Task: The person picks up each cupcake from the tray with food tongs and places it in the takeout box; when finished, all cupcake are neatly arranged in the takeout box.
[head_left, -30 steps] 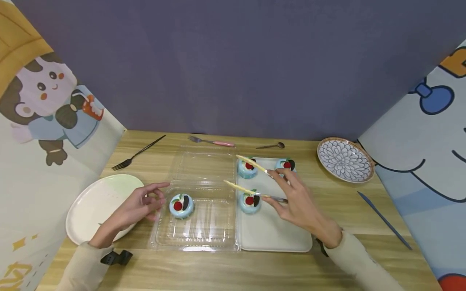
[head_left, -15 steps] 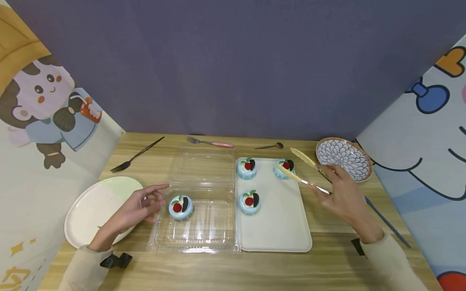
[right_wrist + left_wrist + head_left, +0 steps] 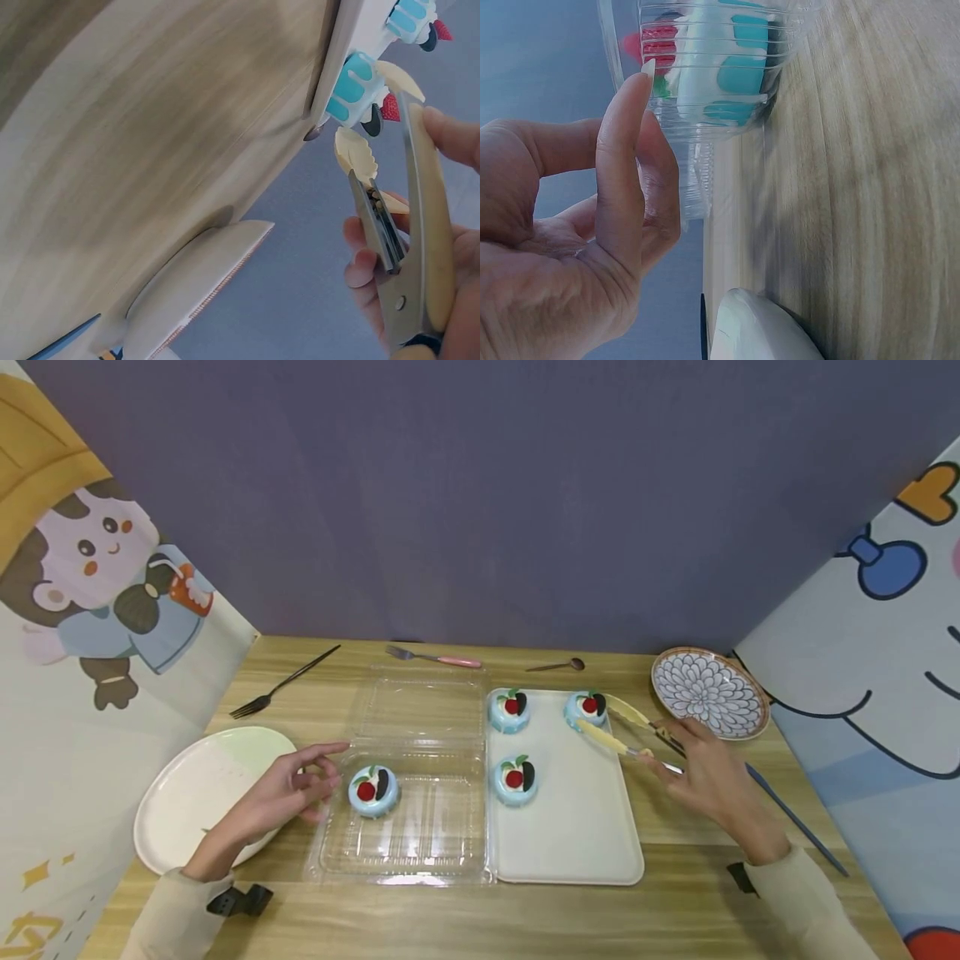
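Note:
My right hand (image 3: 712, 777) grips a pair of tongs (image 3: 600, 737) with pale yellow tips, spread apart. Their tips stand on either side of a small blue cake (image 3: 583, 713) at the tray's far right corner, topped with a red berry and a dark cookie. Two more such cakes, a far left cake (image 3: 509, 713) and a nearer cake (image 3: 514, 783), sit on the white tray (image 3: 570, 852). Left of it lies a clear hinged container (image 3: 442, 835), lid laid back, with one cake (image 3: 372, 793) inside. My left hand (image 3: 288, 789), fingers loosely bent, touches the container's left side.
A pale oval plate (image 3: 180, 802) lies under my left forearm. Along the back are a black fork (image 3: 281, 683), a pink-handled fork (image 3: 442, 657) and a small spoon (image 3: 558, 665). At right stand a patterned dish (image 3: 708, 689) and a blue stick-like utensil (image 3: 802, 822).
My right hand has carried the tongs rightward from over the tray's left cakes to the far right cake, and their tips now straddle it. The left hand has stayed at the container.

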Action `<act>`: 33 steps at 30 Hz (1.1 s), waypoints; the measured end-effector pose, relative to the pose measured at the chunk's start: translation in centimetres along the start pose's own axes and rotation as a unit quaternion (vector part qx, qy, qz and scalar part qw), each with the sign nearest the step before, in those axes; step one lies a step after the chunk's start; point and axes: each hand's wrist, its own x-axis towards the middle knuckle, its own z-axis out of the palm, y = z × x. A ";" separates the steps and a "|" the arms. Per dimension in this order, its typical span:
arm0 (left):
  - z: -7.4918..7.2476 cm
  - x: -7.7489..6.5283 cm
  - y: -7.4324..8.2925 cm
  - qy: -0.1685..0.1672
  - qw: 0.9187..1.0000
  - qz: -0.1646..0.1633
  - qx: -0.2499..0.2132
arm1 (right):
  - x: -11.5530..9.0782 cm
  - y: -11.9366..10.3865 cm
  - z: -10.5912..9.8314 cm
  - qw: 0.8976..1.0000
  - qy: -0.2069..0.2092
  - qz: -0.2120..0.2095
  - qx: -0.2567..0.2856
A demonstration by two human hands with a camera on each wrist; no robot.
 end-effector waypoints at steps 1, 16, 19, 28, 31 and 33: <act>0.0 0.0 0.0 -0.001 1.000 0.000 0.000 | 0.0 0.0 0.0 1.000 0.002 -0.002 0.001; 0.0 0.0 0.0 0.001 1.000 0.005 0.006 | 0.2 -0.1 0.3 1.000 -0.011 0.002 0.002; 0.0 0.0 0.0 0.002 1.000 0.004 0.004 | 0.2 -0.1 0.4 1.000 -0.010 -0.004 0.000; 0.0 0.0 -0.1 -0.003 1.000 0.005 -0.001 | 0.1 -0.1 0.5 1.000 0.017 -0.009 0.013; 0.0 0.1 0.0 -0.005 1.000 0.005 -0.002 | 0.2 0.0 0.4 0.998 0.042 -0.018 0.031; 0.0 0.1 0.0 -0.005 1.000 0.008 -0.002 | 0.2 -0.1 0.2 0.998 0.054 -0.024 0.038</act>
